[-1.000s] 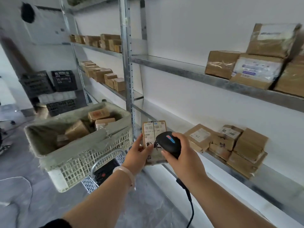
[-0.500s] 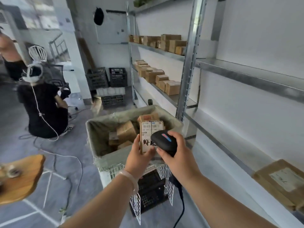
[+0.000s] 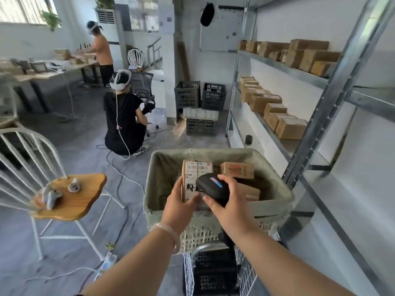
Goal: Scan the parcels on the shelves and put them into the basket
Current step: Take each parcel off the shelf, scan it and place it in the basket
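My left hand [image 3: 181, 205] holds a small brown parcel [image 3: 192, 178] upright over the basket, its barcode label facing me. My right hand [image 3: 229, 207] grips a black handheld scanner [image 3: 210, 185] right against the parcel's right side; the scanner's cable drops below my wrist. The lined white basket [image 3: 275, 200] stands just beyond my hands on a wire cart and holds several brown parcels [image 3: 237, 170]. More parcels [image 3: 288, 127] sit on the metal shelves [image 3: 284, 70] at the right.
A white chair with a wooden seat [image 3: 70, 195] stands at the left, controllers on it. A person in black [image 3: 124, 124] crouches ahead, another person [image 3: 102, 52] stands at a table. Cables cross the floor. Dark crates [image 3: 199, 97] are stacked by the far wall.
My view has swung left from the shelves toward the room. Both hands, with the parcel and scanner, have moved from beside the shelf to above the basket.
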Demonstrator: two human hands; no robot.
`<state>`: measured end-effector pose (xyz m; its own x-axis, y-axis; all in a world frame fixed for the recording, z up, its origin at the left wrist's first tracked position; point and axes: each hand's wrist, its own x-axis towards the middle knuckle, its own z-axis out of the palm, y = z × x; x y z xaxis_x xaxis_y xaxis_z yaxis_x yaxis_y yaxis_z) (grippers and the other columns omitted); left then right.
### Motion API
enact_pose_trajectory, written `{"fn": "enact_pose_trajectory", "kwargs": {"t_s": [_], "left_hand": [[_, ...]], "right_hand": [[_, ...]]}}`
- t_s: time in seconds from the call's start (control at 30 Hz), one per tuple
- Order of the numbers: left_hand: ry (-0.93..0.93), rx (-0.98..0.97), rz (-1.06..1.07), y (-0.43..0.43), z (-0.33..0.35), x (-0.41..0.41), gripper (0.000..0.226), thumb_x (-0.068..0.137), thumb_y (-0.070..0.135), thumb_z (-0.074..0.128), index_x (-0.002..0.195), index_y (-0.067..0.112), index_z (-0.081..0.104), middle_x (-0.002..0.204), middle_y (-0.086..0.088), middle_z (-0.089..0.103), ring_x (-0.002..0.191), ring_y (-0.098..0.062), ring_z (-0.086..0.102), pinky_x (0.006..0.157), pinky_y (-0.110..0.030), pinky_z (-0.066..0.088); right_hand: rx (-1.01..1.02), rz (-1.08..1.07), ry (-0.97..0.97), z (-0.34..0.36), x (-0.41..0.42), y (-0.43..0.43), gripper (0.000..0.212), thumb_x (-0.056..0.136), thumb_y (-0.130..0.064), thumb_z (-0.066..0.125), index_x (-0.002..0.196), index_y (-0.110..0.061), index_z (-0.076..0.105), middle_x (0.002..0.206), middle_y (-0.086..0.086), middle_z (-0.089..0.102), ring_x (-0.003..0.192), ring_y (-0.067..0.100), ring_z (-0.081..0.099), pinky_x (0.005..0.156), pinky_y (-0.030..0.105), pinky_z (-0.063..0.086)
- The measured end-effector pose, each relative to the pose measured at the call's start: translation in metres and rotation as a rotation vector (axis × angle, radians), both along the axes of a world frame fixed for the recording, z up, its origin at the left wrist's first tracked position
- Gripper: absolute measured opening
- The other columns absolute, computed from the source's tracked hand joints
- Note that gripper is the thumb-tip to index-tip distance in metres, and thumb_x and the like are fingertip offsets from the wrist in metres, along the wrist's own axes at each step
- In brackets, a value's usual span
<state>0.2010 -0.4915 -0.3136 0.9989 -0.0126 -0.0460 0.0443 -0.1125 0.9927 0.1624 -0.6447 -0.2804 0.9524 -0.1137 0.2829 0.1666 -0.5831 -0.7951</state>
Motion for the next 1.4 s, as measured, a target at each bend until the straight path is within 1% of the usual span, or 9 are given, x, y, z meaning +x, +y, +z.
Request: {"fn": "enact_pose_trajectory", "kwargs": {"t_s": [0.1,0.37,0.5,0.57,0.73,0.87,1.0,1.1,1.4], "left_hand": [[0.027,0.003,0.052,0.010,-0.012,0.018,0.058,0.091,0.023,0.071,0.106,0.069,0.039,0.096,0.040,0.066,0.089,0.007,0.069,0.068,-0.013,0.053],[0.103,0.016,0.086,0.060,-0.041,0.100,0.051,0.088,0.025,0.069,0.127,0.051,0.050,0.108,0.019,0.073,0.100,-0.009,0.070,0.090,-0.039,0.056],[0.200,0.190,-0.012,0.085,-0.048,0.142,0.076,0.092,0.031,0.068,0.155,0.032,0.026,0.136,0.012,0.058,0.119,-0.014,0.060,0.104,-0.034,0.046],[0.266,0.375,-0.063,0.094,-0.051,0.158,0.085,0.093,0.041,0.066,0.159,0.029,0.014,0.142,0.007,0.051,0.114,-0.013,0.055,0.092,-0.025,0.043],[0.192,0.582,-0.248,0.081,-0.047,0.185,0.081,0.092,0.049,0.062,0.158,0.030,0.018,0.151,-0.002,0.045,0.130,-0.024,0.052,0.108,-0.042,0.043],[-0.029,0.665,-0.451,0.025,-0.031,0.184,0.077,0.094,0.049,0.058,0.158,0.032,0.019,0.157,-0.003,0.035,0.144,-0.024,0.034,0.117,-0.038,0.031],[-0.204,0.658,-0.642,-0.041,-0.009,0.153,0.076,0.094,0.053,0.055,0.157,0.035,0.017,0.160,0.002,0.030,0.145,-0.024,0.030,0.117,-0.041,0.032],[-0.345,0.675,-0.778,-0.090,0.011,0.117,0.074,0.095,0.055,0.052,0.157,0.034,0.016,0.161,0.001,0.028,0.144,-0.023,0.032,0.118,-0.042,0.029],[-0.651,0.527,-1.089,-0.220,0.053,-0.086,0.075,0.094,0.052,0.057,0.156,0.039,0.017,0.159,0.002,0.033,0.145,-0.021,0.029,0.119,-0.041,0.029]], "right_hand": [[-0.016,0.025,0.027,-0.008,0.025,0.010,0.059,0.080,-0.047,0.074,0.130,-0.038,0.044,0.113,-0.013,0.062,0.101,0.013,0.064,0.084,0.033,0.055],[0.037,0.016,0.133,-0.030,0.107,0.059,0.058,0.081,-0.047,0.073,0.128,-0.042,0.041,0.112,-0.020,0.054,0.098,0.002,0.056,0.067,-0.001,0.038],[-0.012,-0.038,0.180,-0.041,0.141,0.081,0.059,0.082,-0.046,0.072,0.132,-0.038,0.040,0.114,-0.014,0.061,0.101,0.011,0.063,0.072,0.015,0.046],[-0.013,-0.094,0.201,-0.046,0.150,0.083,0.060,0.084,-0.044,0.072,0.134,-0.035,0.041,0.117,-0.012,0.061,0.105,0.015,0.063,0.074,0.019,0.047],[0.021,-0.234,0.197,-0.052,0.144,0.066,0.060,0.083,-0.043,0.073,0.134,-0.035,0.042,0.117,-0.017,0.052,0.112,0.013,0.059,0.085,0.023,0.051],[0.082,-0.426,0.156,-0.047,0.116,0.035,0.059,0.079,-0.043,0.077,0.128,-0.042,0.044,0.112,-0.019,0.056,0.107,0.012,0.062,0.082,0.022,0.051],[0.081,-0.607,0.089,-0.031,0.065,-0.006,0.061,0.078,-0.046,0.077,0.125,-0.052,0.039,0.115,-0.015,0.062,0.099,0.009,0.064,0.074,0.007,0.047],[0.083,-0.733,0.032,-0.016,0.014,-0.036,0.062,0.079,-0.040,0.077,0.124,-0.054,0.037,0.116,-0.011,0.063,0.098,0.009,0.065,0.080,0.020,0.053],[0.079,-1.077,-0.140,0.016,-0.209,-0.091,0.057,0.082,-0.031,0.076,0.118,-0.056,0.041,0.113,-0.027,0.059,0.101,-0.009,0.058,0.081,0.008,0.046]]}}
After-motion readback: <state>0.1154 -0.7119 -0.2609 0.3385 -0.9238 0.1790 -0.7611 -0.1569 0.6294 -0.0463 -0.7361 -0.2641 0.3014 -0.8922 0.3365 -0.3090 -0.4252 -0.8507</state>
